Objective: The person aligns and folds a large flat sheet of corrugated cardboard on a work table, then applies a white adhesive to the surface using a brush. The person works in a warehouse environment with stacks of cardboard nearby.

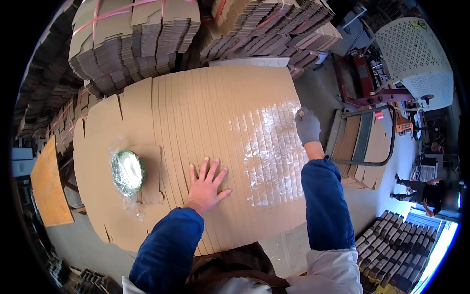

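My left hand (206,187), bare, lies flat with spread fingers on a wide spread of overlapping brown cardboard sheets (196,117). A shiny, clear layer (274,157) covers the overlapped strips to its right; I cannot tell whether it is wet glue or film. My right hand (308,127), in a grey glove, is closed at the right edge of that shiny area. A small round tan end (301,114) shows at its fist, the rest hidden. Left of my bare hand, a round green-rimmed thing (129,171) in crumpled clear plastic rests on a small cardboard piece (151,174).
Tall cardboard stacks (137,44) tied with pink straps stand beyond the sheets. On the right are a cart (364,139) carrying cardboard, a red-framed machine (355,73) and a person (423,191) farther off. A wooden board (49,186) leans at the left.
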The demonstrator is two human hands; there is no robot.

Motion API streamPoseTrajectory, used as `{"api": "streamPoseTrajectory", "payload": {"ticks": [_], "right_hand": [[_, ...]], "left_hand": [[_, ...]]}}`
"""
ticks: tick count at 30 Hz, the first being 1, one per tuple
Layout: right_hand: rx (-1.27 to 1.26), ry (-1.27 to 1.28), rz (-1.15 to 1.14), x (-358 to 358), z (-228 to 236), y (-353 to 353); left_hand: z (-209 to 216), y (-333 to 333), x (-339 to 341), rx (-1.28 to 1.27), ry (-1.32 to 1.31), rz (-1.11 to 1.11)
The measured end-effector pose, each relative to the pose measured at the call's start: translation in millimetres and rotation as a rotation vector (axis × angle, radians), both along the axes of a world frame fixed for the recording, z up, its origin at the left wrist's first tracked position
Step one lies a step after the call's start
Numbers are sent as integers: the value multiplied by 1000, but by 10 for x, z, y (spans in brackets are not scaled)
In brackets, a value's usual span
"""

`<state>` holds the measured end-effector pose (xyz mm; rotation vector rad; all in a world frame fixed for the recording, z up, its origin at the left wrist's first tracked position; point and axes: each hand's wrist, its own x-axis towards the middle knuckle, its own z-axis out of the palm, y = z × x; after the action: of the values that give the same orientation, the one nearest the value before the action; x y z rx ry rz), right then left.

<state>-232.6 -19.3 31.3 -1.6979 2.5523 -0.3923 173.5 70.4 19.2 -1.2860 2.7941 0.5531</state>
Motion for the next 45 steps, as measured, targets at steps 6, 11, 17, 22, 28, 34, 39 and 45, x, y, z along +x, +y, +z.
{"api": "streamPoseTrajectory", "payload": {"ticks": [6,11,17,22,28,34,39,45], "right_hand": [[-101,-239,231,874,-54,898],[-182,-312,230,1068,225,1011],[-124,-211,77,564,32,1238],[-48,-255,50,790,96,1734],[63,-289,219,1273,191,2146],[-55,-140,-37,438,113,1998],[-54,-231,-13,505,-16,2010],[-58,-250,60,664,-43,1957]], "left_hand": [[-32,41,59,-7,-57,3],[-19,-2,71,4,-97,5],[-49,24,12,6,-87,11],[-2,20,-9,6,-90,17],[-33,70,11,-14,-116,8],[-87,-15,-32,-91,-104,1],[-77,22,-33,-89,-122,-16],[-83,-1,-37,-108,-122,-12]]}}
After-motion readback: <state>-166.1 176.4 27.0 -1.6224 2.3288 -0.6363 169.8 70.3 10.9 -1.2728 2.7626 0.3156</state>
